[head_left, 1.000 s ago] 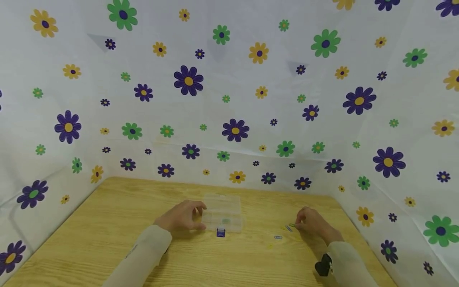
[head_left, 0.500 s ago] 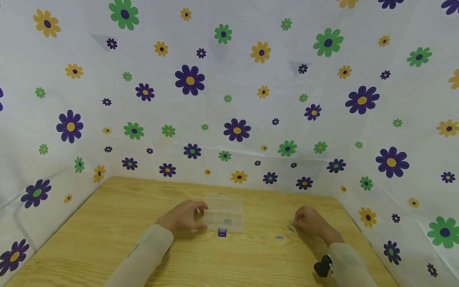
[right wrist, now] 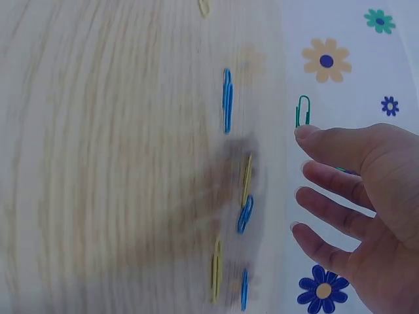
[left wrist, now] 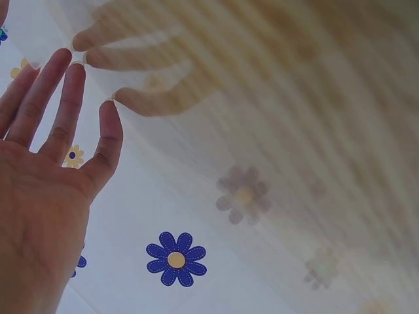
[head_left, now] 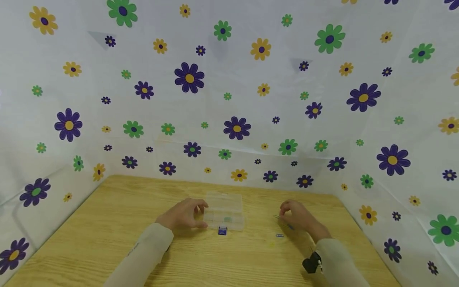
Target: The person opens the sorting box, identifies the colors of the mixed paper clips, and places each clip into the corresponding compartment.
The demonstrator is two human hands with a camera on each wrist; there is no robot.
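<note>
A clear plastic compartment box (head_left: 232, 202) stands on the table with its lid raised at the back and a blue latch (head_left: 222, 230) at the front. Something green (head_left: 227, 219) lies in one of its compartments. My left hand (head_left: 182, 216) rests at the box's left side, thumb near the front corner; in the left wrist view its fingers (left wrist: 62, 124) are nearly straight, tips at the tabletop. Thumb and forefinger of my right hand (head_left: 299, 218) pinch a green paper clip (right wrist: 303, 110), held above the table to the right of the box.
Blue paper clips (right wrist: 227, 101) and yellow paper clips (right wrist: 217, 271) lie scattered on the wooden table (head_left: 143, 255) below and around my right hand. Flower-print white cloth (head_left: 208, 107) walls the table at the back and both sides.
My right hand has lifted the green paper clip away from the other clips and moved left with it, toward the box. My left hand stays at the box.
</note>
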